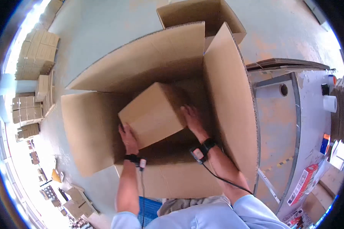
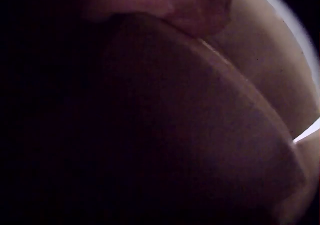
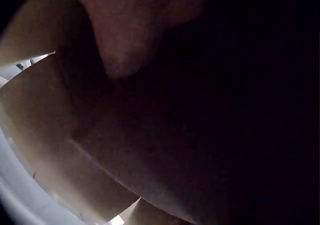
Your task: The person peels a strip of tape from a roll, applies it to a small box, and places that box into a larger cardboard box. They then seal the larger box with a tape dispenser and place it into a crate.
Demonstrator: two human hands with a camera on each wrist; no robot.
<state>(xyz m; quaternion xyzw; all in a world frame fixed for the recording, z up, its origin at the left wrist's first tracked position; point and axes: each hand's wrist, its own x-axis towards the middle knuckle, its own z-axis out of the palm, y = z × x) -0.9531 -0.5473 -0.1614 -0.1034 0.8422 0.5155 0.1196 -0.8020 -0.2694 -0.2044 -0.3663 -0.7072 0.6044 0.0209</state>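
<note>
A closed brown cardboard box sits tilted inside a much larger open carton, whose flaps stand up and spread outward. My left hand rests against the box's left side near its lower corner, fingers extended along it. On the opposite side my right hand presses the shaded right face with its fingers. Both wrist views are very dark. A box edge runs below part of the left hand in the left wrist view. In the right wrist view, a fingertip lies over a dim cardboard surface. The box's underside is hidden.
Another open carton stands on the floor beyond the large one. To the right, a bench bears tape rolls, with flat cardboard sheets and a white roll nearby. Stacked boxes line the left side.
</note>
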